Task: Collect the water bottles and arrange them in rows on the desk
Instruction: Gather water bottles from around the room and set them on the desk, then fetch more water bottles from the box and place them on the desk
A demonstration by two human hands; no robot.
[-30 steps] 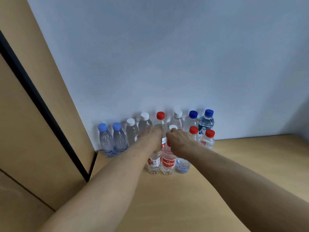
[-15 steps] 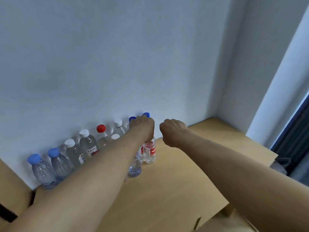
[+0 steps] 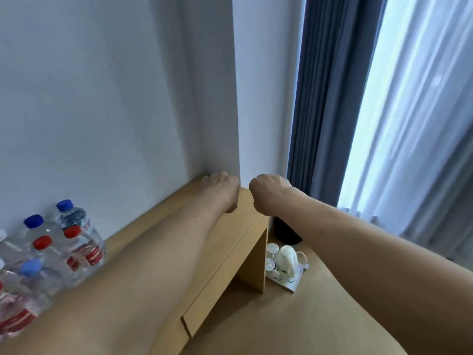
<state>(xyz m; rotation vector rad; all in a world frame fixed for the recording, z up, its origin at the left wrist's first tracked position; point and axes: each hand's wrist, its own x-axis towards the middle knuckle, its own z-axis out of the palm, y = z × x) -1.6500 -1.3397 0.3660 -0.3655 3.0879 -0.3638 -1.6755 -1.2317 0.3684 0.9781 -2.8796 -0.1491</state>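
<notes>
Daylight pours in from the right; the left edge is smeared.

The sheer curtain [image 3: 409, 111] glows almost white, blown out in its brightest strip, while the dark curtain [image 3: 322, 98] beside it stays a dull grey-blue. The wall [image 3: 89, 98] takes a cool, even tone that dims toward the corner. Deep shade fills the space under the tabletop [image 3: 250, 221]. The bottles [image 3: 76, 242] at the lower left are blurred and stretched by the wide lens, their labels unreadable. The left hand [image 3: 220, 192] is soft with blur and the right hand [image 3: 268, 193] a little crisper. Upright lines lean near the borders.
</notes>
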